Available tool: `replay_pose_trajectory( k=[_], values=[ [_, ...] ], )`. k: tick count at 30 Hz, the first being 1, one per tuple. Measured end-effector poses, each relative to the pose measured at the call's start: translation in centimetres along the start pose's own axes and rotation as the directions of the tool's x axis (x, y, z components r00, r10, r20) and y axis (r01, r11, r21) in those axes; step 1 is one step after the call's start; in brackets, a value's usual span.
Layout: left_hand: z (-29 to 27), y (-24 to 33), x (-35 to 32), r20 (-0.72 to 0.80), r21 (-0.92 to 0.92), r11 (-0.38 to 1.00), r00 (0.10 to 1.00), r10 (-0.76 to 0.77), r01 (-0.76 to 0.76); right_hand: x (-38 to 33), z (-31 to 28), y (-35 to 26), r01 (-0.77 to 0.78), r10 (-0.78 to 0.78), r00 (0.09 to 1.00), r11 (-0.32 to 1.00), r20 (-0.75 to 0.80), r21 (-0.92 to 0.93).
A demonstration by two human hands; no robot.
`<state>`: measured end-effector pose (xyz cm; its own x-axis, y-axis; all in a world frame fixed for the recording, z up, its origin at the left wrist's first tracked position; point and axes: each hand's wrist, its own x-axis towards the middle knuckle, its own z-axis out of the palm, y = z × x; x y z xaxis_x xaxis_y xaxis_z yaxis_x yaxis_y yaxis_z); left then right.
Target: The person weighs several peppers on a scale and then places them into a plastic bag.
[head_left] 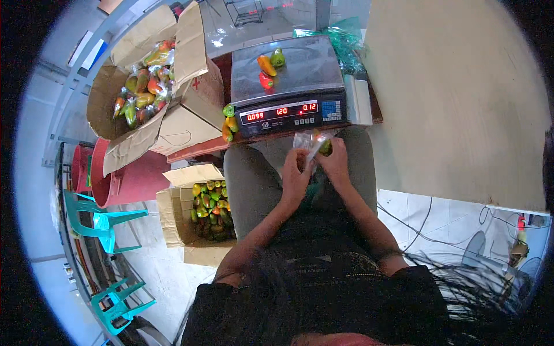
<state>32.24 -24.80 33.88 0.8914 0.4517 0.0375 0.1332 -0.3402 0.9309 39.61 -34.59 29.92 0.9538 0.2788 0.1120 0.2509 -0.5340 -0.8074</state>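
Your left hand (294, 172) has its fingers closed on a clear plastic bag (302, 142), and your right hand (336, 159) has its fingers clamped around a green pepper (326, 148) just at the bag's mouth, on the near side of the digital scale (291, 112). How far the pepper sits inside the film I cannot tell; the fingers cover it.

The step looks like bagging. Keep the left fingers on the rim and spread the mouth wide, so the thin film doesn't cling to the pepper. Feed the pepper lengthwise, and let go with the right fingers only once it is well inside; a stem could catch and split the plastic.

Three peppers (266, 63) lie loose on the scale's platform, so keep your wrists and the bag off it, or the reading may be disturbed. A few more peppers (229, 124) sit at the scale's left, close to the bench (193, 152) edge: mind your left elbow there, as they could roll off.
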Motion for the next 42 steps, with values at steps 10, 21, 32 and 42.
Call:
replay_pose_trajectory(
  k=[10, 21, 32, 42],
  values=[
    [-0.1, -0.9, 0.5, 0.091, -0.124, 0.992, 0.996, -0.001, 0.012, -1.1, 0.4, 0.5, 0.088, -0.115, 0.991, 0.951, 0.073, 0.298],
    [-2.7, -3.1, 2.0, -0.104, -0.312, 0.948, 0.99, -0.094, 0.058, -0.4, -0.3, -1.5, -0.041, 0.049, 0.876, 0.999, 0.479, -0.027],
    [-4.1, -2.7, 1.6, -0.101, -0.326, 0.927, 0.969, -0.227, 0.183, 4.5, -1.2, -4.8, 0.337, -0.32, 0.889, 0.941, 0.327, 0.005],
    [-2.8, -6.9, 1.9, -0.01, -0.323, 0.932, 0.984, -0.179, 0.166, 21.9, 4.1, -9.5, 0.499, -0.536, 0.844, 0.801, -0.026, -0.331]
  ],
)
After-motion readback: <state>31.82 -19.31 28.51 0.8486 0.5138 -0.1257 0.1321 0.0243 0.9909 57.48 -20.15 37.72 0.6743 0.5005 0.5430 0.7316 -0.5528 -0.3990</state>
